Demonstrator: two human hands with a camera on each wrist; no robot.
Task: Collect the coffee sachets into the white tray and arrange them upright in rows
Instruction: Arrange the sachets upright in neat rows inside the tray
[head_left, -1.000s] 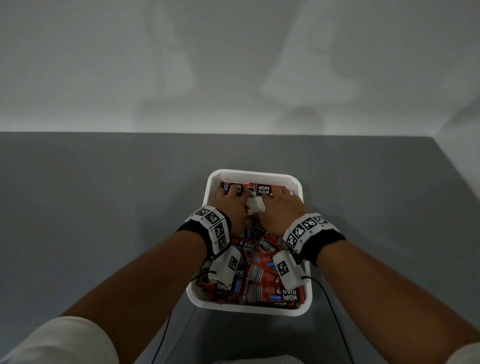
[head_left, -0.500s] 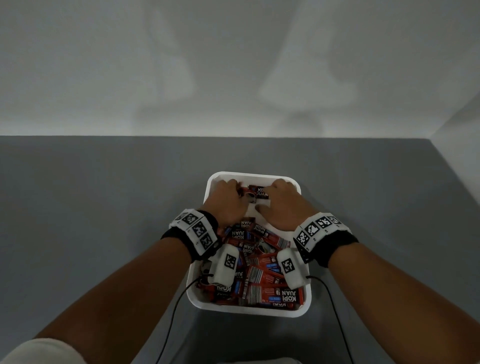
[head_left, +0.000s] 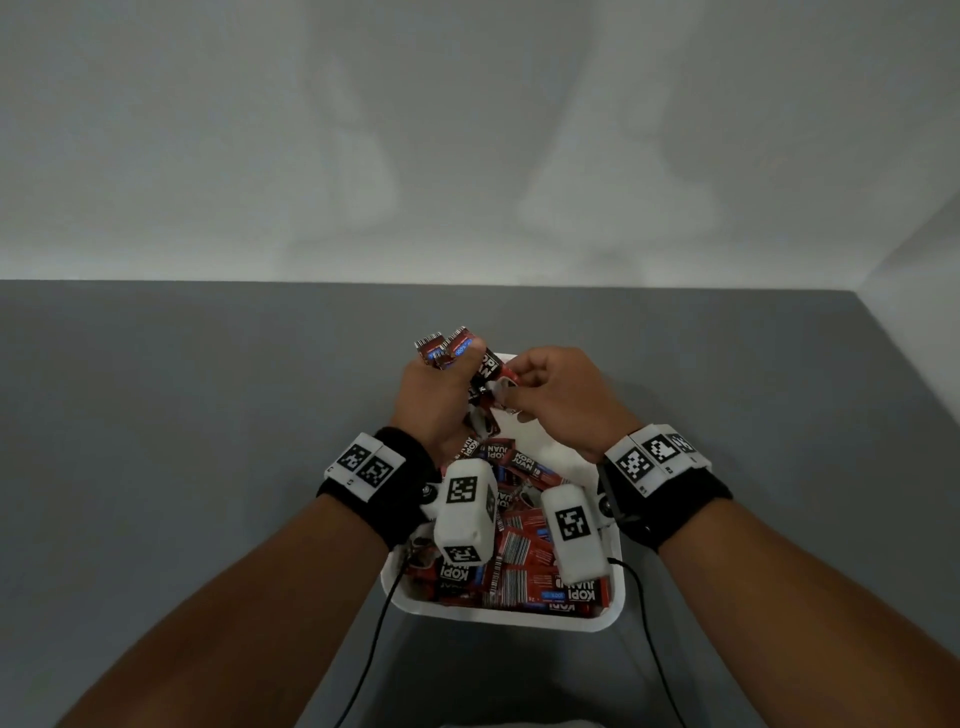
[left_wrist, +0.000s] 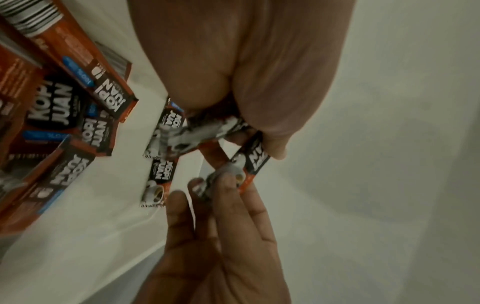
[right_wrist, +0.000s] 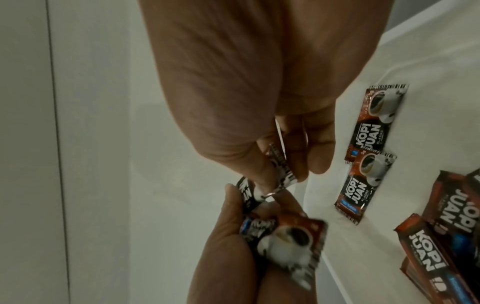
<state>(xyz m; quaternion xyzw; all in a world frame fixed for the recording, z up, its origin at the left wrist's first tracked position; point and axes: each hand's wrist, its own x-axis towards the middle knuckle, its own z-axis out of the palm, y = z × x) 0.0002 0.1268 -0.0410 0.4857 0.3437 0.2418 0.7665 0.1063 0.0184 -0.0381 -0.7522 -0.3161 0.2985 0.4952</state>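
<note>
The white tray (head_left: 501, 619) sits near the table's front and holds a loose pile of red-and-black coffee sachets (head_left: 524, 545). My left hand (head_left: 457, 376) is raised over the tray's far end and grips a small bunch of sachets (head_left: 448, 347) that stick up past its fingers. My right hand (head_left: 511, 397) is close beside it and pinches the end of one sachet (left_wrist: 255, 162) from that bunch. In the right wrist view, two sachets (right_wrist: 369, 127) lean side by side against the tray's far wall.
Grey tabletop (head_left: 208, 415) surrounds the tray, with a pale wall (head_left: 467, 156) behind and another on the right. Black cables (head_left: 374, 639) trail from both wrist cameras over the tray's front edge.
Both hands have lifted out of the tray's far end. The left now holds a bunch of sachets up in the air and the right pinches one of them.
</note>
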